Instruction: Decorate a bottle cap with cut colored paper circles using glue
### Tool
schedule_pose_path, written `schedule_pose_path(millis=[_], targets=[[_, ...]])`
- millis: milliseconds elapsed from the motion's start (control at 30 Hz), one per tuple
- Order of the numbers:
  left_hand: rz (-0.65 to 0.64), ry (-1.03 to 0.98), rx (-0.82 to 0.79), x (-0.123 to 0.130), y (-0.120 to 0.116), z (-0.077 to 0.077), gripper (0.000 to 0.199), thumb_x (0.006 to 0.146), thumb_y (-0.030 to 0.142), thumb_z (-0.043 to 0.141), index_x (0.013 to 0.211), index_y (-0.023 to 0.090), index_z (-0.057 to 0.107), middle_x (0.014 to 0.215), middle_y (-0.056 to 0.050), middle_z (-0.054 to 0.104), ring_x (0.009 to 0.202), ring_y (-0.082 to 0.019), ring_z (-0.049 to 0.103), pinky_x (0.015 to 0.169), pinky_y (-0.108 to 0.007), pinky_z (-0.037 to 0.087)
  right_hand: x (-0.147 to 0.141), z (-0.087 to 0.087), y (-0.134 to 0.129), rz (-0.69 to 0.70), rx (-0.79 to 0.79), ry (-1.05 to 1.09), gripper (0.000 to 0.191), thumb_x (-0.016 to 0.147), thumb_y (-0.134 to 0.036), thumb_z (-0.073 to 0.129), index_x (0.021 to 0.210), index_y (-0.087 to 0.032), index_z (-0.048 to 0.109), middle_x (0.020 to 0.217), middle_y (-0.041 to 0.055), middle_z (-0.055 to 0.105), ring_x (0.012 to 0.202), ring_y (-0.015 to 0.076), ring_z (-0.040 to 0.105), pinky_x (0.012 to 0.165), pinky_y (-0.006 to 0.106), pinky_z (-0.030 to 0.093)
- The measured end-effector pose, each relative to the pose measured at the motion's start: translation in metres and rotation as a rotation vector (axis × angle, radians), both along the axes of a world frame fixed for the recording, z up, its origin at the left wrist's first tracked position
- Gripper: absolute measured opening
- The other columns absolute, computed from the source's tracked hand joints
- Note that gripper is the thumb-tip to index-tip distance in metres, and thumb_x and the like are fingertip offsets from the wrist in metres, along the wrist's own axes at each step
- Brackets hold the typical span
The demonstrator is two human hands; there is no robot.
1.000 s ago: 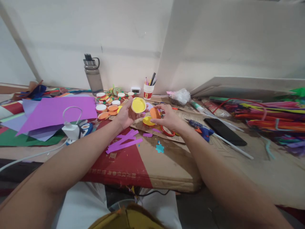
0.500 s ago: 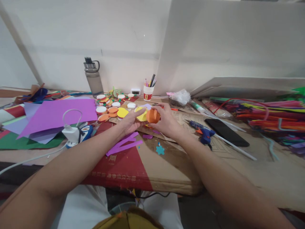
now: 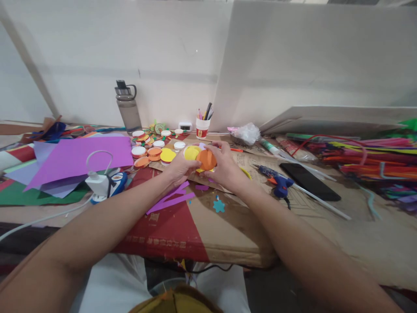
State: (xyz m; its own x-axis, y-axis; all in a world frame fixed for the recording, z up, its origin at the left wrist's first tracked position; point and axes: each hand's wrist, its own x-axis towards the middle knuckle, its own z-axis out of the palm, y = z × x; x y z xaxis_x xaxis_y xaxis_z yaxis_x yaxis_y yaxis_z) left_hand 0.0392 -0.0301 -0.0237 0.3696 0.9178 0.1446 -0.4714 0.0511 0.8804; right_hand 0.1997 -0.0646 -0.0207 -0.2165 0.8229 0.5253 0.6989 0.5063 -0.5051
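My right hand (image 3: 223, 165) grips an orange paper disc (image 3: 207, 160) from its right side, fingers curled round the edge. Against the disc's left edge presses the thumb of my left hand (image 3: 183, 167), whose fingers bend behind and are partly hidden. Just beyond my left thumb is a yellow disc (image 3: 191, 152); whether a finger touches it I cannot tell. To the left lie a yellow-topped round piece (image 3: 168, 155), orange round pieces (image 3: 154, 152) and white-topped ones (image 3: 179, 145). Purple paper strips (image 3: 172, 198) lie under my left wrist.
A bottle (image 3: 127, 108), a paper cup of pens (image 3: 203, 126) and a plastic bag (image 3: 248, 132) stand along the wall. Purple sheets (image 3: 87, 154) and a white plug (image 3: 97, 183) are left. A glue gun (image 3: 276, 179), a phone (image 3: 309, 180) and pipe cleaners (image 3: 374, 161) are right.
My left thumb has come down from over the yellow disc to the orange disc's edge. The orange disc has shifted slightly left in my right hand.
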Motion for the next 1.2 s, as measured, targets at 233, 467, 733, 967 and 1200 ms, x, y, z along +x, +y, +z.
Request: schedule_pose_path(millis=[233, 467, 733, 967, 1200], targets=[[0.05, -0.012, -0.035, -0.002, -0.003, 0.007, 0.072, 0.055, -0.004, 0.072, 0.121, 0.022, 0.058, 0.088, 0.003, 0.069, 0.077, -0.011, 0.065, 0.073, -0.022, 0.053, 0.007, 0.006, 0.002, -0.137, -0.168, 0.346, 0.04, 0.08, -0.044, 0.062, 0.112, -0.02, 0.058, 0.112, 0.0115, 0.058, 0.091, 0.0211, 0.06, 0.082, 0.041, 0.053], [-0.035, -0.051, -0.127, -0.004, 0.0, 0.006, 0.038, 0.078, 0.032, 0.073, 0.111, 0.017, 0.062, 0.105, -0.008, 0.071, 0.092, -0.018, 0.068, 0.085, -0.033, 0.055, 0.013, 0.007, 0.011, -0.054, -0.351, 0.679, 0.019, 0.074, -0.038, 0.065, 0.075, -0.02, 0.059, 0.061, -0.003, 0.056, 0.052, 0.0103, 0.051, 0.049, 0.023, 0.044], [-0.061, -0.007, -0.271, 0.0, 0.004, 0.001, 0.049, 0.093, 0.055, 0.041, 0.101, 0.014, 0.066, 0.1, -0.012, 0.072, 0.081, -0.02, 0.069, 0.069, -0.035, 0.059, 0.009, 0.01, 0.009, 0.082, -0.352, 0.695, 0.015, 0.073, -0.027, 0.065, 0.086, -0.019, 0.066, 0.066, -0.0026, 0.061, 0.055, 0.0092, 0.054, 0.054, 0.023, 0.048], [-0.051, -0.042, -0.228, 0.003, 0.002, -0.005, 0.035, 0.092, 0.048, 0.05, 0.1, 0.016, 0.063, 0.104, -0.012, 0.072, 0.094, -0.023, 0.07, 0.083, -0.045, 0.059, 0.005, 0.013, 0.004, -0.002, -0.309, 0.58, 0.01, 0.073, -0.027, 0.065, 0.079, -0.019, 0.064, 0.068, -0.0007, 0.064, 0.057, 0.0104, 0.056, 0.051, 0.023, 0.045], [-0.055, -0.041, -0.215, 0.003, 0.003, -0.006, 0.031, 0.092, 0.044, 0.052, 0.099, 0.016, 0.06, 0.106, -0.013, 0.072, 0.096, -0.025, 0.07, 0.084, -0.051, 0.058, 0.002, 0.012, 0.003, -0.041, -0.263, 0.529, 0.006, 0.074, -0.024, 0.064, 0.076, -0.019, 0.065, 0.07, 0.0004, 0.065, 0.058, 0.0102, 0.055, 0.052, 0.023, 0.045]])
